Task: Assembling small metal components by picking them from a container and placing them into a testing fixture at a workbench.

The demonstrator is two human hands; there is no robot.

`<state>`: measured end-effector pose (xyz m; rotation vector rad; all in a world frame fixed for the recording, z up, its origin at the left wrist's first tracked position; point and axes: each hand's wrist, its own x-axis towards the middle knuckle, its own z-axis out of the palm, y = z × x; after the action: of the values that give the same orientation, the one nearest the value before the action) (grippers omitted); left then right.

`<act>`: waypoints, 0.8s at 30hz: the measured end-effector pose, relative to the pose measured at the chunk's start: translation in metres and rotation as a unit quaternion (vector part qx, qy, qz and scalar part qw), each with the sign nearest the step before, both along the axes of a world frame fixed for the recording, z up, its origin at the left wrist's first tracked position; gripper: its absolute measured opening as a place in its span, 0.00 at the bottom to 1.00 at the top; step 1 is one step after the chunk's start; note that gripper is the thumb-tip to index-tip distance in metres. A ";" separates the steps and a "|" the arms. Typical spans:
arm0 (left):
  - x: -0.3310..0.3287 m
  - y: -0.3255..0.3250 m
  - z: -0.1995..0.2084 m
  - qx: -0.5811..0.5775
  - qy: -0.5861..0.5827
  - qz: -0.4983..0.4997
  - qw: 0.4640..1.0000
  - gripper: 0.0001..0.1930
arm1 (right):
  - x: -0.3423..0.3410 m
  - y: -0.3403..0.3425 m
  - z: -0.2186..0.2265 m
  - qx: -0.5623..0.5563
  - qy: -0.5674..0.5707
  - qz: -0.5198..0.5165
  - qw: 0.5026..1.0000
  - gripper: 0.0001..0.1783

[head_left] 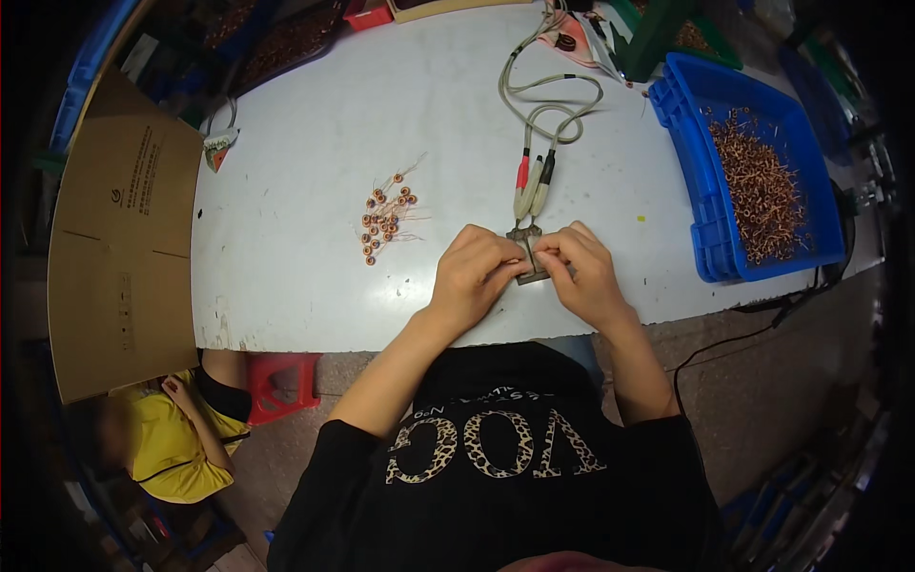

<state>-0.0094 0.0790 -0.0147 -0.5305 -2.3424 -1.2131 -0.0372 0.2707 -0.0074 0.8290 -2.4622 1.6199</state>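
My left hand (470, 274) and my right hand (585, 275) meet over a small dark metal fixture (534, 277) near the table's front edge. Thumb and fingers of each are pinched together just above it; whatever they hold is too small or hidden to make out. Test leads (530, 194) with red and black sleeves run down to the fixture's far end. To the left of my left hand lies a loose group of small copper coils (382, 227) with thin wire tails.
A blue bin (702, 226) full of copper coils stands on the right of the white table (286, 286). Grey cable (550, 76) loops at the back. A cardboard box (105, 238) borders the left side. A person in yellow (181, 448) is beyond it, near a red stool (295, 381).
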 end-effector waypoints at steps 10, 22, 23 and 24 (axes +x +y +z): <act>0.024 0.001 0.018 0.263 -0.321 0.043 0.909 0.08 | -0.003 0.011 0.026 0.167 0.247 0.068 0.952 0.08; 0.050 -0.112 0.024 -0.195 -0.120 0.286 0.930 0.05 | -0.041 0.098 0.050 -0.434 -0.079 -0.269 0.856 0.15; 0.051 -0.114 0.020 -0.177 -0.141 0.289 0.930 0.05 | -0.036 0.087 0.043 -0.362 -0.083 -0.262 0.891 0.15; 0.052 -0.114 0.019 -0.158 -0.161 0.292 0.929 0.04 | -0.031 0.073 0.039 -0.288 -0.086 -0.253 0.919 0.14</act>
<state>0.0424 -0.0349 0.0039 0.2974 -2.7021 -0.6816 -0.0679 0.3437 0.0319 -0.0334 -1.8609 2.0669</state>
